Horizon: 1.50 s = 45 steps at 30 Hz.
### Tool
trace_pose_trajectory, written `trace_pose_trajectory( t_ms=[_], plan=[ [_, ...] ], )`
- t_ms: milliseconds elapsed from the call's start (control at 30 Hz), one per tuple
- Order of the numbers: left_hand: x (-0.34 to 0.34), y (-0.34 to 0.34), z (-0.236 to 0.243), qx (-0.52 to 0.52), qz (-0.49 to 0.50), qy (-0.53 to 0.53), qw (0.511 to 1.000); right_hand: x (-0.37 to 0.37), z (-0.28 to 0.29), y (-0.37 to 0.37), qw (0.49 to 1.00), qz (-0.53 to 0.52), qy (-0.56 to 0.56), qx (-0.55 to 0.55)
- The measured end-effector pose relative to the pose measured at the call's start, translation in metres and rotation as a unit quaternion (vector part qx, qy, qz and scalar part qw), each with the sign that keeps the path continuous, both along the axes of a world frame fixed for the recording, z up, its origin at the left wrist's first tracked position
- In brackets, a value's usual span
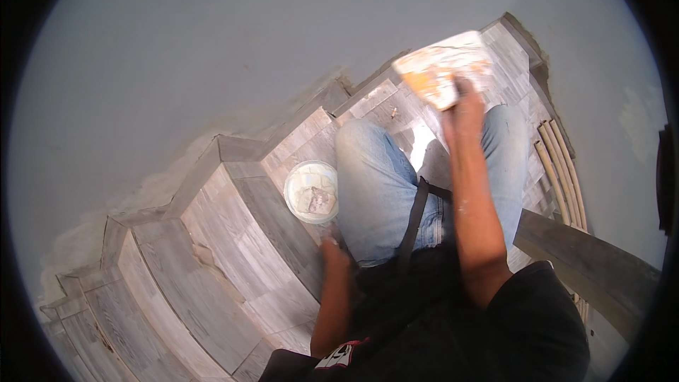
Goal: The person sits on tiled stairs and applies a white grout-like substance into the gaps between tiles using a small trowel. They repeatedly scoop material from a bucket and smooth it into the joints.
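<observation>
My right hand (465, 102) is raised in front of my knees. Its fingers close on the lower edge of a flat, four-sided piece (444, 64), white with orange smears and blurred by motion; whether it is a board or a blade I cannot tell. The piece is close to the grey wall. By my left thigh, my left hand (332, 242) hangs just below a round pale tub (288, 201); its fingers are smeared and partly hidden. In the tub lies white material with a greyish, squarish piece (316, 200) on top.
Wood-look tiled steps (240, 255) descend to the lower left along the grey wall (177, 64). Stepped skirting tiles (194, 177) follow the wall's foot. Several long, thin tan rods (562, 170) lie at the right, near a dark beam-like piece (580, 251).
</observation>
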<state>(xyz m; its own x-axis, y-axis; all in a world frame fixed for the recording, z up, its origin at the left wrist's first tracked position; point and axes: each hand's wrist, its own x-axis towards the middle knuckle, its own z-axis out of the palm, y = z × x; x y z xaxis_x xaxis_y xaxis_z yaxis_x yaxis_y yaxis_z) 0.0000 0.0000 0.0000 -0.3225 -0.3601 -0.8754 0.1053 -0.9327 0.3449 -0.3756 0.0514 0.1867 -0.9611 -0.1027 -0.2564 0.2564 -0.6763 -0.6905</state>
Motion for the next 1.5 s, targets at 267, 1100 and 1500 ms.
trace_pose_trajectory(
  t_ms=[267, 1100, 1500],
  plan=[
    [-0.013, -0.035, -0.039, -0.130, 0.125, -0.118, 0.976, -0.021, 0.035, 0.085, 0.994, -0.082, 0.072, -0.016],
    [-0.064, -0.062, 0.063, -0.264, 0.131, -0.185, 0.937, -0.004, 0.044, 0.116, 0.987, -0.025, 0.119, 0.103],
    [-0.131, -0.058, 0.192, -0.422, -0.153, -0.058, 0.892, -0.041, 0.038, 0.129, 0.937, 0.103, 0.148, 0.301]
  ],
)
